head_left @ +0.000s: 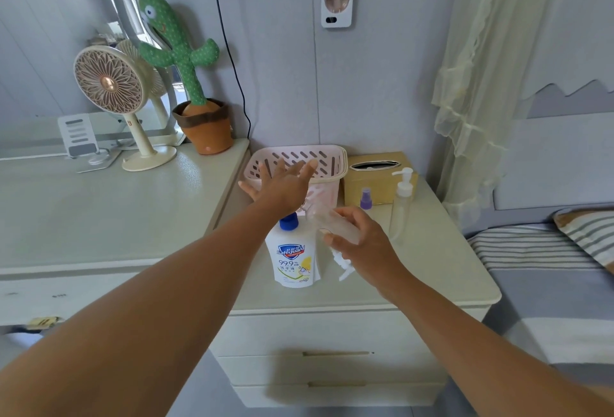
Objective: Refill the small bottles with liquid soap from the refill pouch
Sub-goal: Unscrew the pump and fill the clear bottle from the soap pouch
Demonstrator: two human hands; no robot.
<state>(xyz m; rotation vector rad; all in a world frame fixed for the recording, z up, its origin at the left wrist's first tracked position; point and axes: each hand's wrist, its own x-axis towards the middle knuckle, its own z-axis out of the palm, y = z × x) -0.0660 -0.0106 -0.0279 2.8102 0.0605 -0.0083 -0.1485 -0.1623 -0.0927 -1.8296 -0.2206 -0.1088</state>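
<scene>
The white refill pouch (294, 258) with a blue cap stands upright on the nightstand (432, 270). My right hand (365, 244) grips a small clear bottle (335, 225), tilted, just right of the pouch's cap. A white pump head (344, 265) lies on the top below that hand. My left hand (285, 184) hovers with fingers spread over the front rim of the pink basket (325, 159), holding nothing. A tall clear pump bottle (400, 205) stands further right. A small purple-capped spray bottle (365, 199) stands beside it.
A tan tissue box (375, 180) sits behind the bottles against the wall. On the desk (99, 217) to the left stand a fan (113, 97) and a plush cactus (196, 97). A bed (548, 283) lies at the right.
</scene>
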